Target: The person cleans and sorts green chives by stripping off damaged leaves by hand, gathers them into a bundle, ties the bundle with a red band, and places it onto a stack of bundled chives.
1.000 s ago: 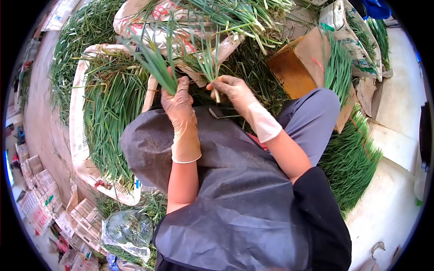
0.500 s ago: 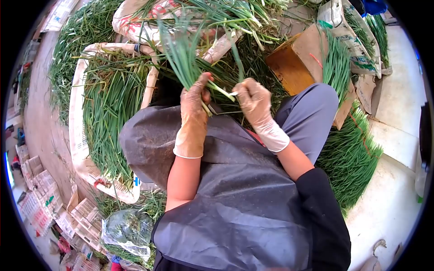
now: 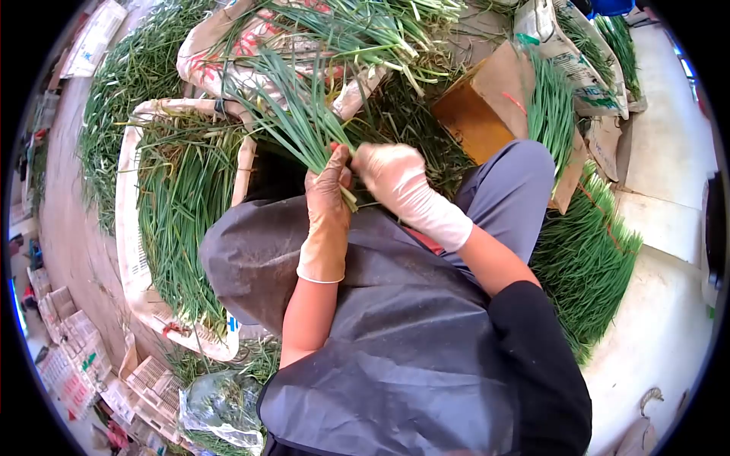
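My left hand [image 3: 328, 182], in a soiled pale glove, is closed around a small bunch of chives [image 3: 300, 125]. The long green leaves fan up and to the left, and the pale stem ends stick out below the fist. Close beside it, my right hand [image 3: 391, 171], also gloved, has its fingers curled in at the stems. Those fingertips are smeared by motion, so whatever they pinch cannot be made out. Both hands are above my dark apron [image 3: 395, 319], between my knees.
To the left stands a white crate [image 3: 128, 197] filled with chives. A sack [image 3: 209, 57] with loose chives on it lies ahead. A cardboard box [image 3: 498, 91] is beyond my right knee, and tied chive bundles [image 3: 585, 266] stand at the right. A plastic bag [image 3: 220, 406] sits lower left.
My right hand has moved up and left, against the bunch; the stalk it pinched earlier no longer shows apart. The bunch's leaves have tipped left, and the whole view has shifted slightly.
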Available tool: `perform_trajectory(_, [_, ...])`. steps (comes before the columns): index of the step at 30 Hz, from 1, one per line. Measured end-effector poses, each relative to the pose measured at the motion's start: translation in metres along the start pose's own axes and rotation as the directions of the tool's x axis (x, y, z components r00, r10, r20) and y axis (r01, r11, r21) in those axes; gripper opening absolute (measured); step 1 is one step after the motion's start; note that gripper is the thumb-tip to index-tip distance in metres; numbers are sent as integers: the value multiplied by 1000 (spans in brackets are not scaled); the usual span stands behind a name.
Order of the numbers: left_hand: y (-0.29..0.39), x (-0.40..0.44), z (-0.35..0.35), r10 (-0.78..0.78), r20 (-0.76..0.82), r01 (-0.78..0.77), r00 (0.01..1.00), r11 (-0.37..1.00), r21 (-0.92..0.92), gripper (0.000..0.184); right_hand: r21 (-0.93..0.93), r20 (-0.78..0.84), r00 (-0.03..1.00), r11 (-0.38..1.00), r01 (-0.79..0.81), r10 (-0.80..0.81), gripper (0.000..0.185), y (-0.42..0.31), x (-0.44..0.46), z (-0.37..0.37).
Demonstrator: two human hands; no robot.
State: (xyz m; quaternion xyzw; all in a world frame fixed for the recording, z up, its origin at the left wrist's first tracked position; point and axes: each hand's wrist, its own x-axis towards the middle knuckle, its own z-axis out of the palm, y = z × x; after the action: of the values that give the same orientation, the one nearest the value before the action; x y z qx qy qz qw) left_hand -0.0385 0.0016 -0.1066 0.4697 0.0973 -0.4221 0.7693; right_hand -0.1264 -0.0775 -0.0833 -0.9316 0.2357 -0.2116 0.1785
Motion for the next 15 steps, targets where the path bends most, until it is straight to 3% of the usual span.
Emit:
perform_trajectory(1, [0, 5, -5, 28, -38, -26, 999, 999, 35, 20, -12, 265, 964, 1000, -28, 30, 14, -2, -5, -6])
perform_trajectory(3, [12, 12, -13, 70, -61, -70, 996, 998, 6, 17, 164, 258, 962, 977, -138, 93, 18, 11, 2, -17])
perform_trajectory(4, [19, 14, -10, 137, -55, -139, 989, 990, -24, 17, 160, 130, 956, 946, -280, 261, 24, 30, 17, -15])
perform_trajectory(5, [27, 13, -7, 203, -52, -205, 978, 977, -52, 17, -82, -81, 954, 952, -294, 288, 28, 53, 37, -17])
perform_trajectory(6, [38, 2, 6, 133, -96, -145, 986, 981, -129, 18, -365, -131, 901, 825, -432, 413, 29, 60, 60, -29])
perform_trajectory(7, [41, 2, 3, 136, -97, -148, 986, 981, -128, 18, -471, -194, 849, 713, -520, 491, 28, 83, 73, -17])
perform_trajectory(9, [50, 4, -5, -50, 76, 59, 996, 991, -120, 18, -127, 217, 788, 817, -562, 576, 29, 120, 84, 3])
perform_trajectory(11, [47, 15, -19, -135, 27, 137, 990, 987, -88, 16, 312, 135, 941, 888, -337, 310, 28, 104, 63, 22])
perform_trajectory(13, [52, 17, -28, -113, -52, 110, 992, 992, -61, 16, 296, 123, 979, 935, -194, 164, 27, 52, 33, 9])
perform_trajectory(14, [66, 5, -17, -55, -26, 52, 998, 993, -104, 18, 12, 453, 883, 989, -145, 124, 26, 37, -1, 18])
perform_trajectory(15, [75, 1, -17, -17, 124, 27, 992, 996, -80, 34, -238, 714, 680, 971, 16, 164, 25, 27, -16, 19])
